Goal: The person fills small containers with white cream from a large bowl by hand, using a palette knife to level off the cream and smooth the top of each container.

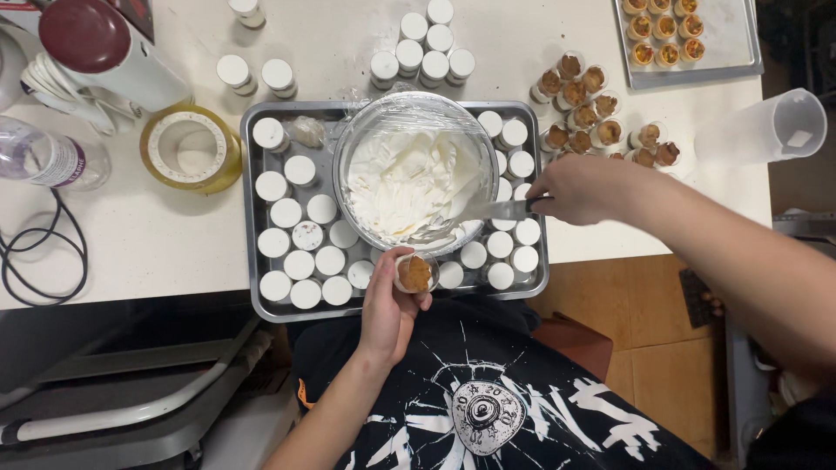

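Note:
My left hand (388, 306) holds a small clear cup with a brown filling (414, 273) just below the glass bowl of white cream (409, 178). My right hand (582, 188) grips a metal spatula (496, 210) whose blade reaches into the right side of the bowl. The bowl, with cling film around its rim, sits in a metal tray (250, 226) among several small cups filled with white cream (300, 252).
Several brown-filled cups (592, 113) stand right of the tray, more on a second tray (688, 65) at top right. A clear plastic jug (766, 129), a tape roll (190, 146), a water bottle (48, 158), a black cable (35, 252) and white-capped cups (427, 48) lie about.

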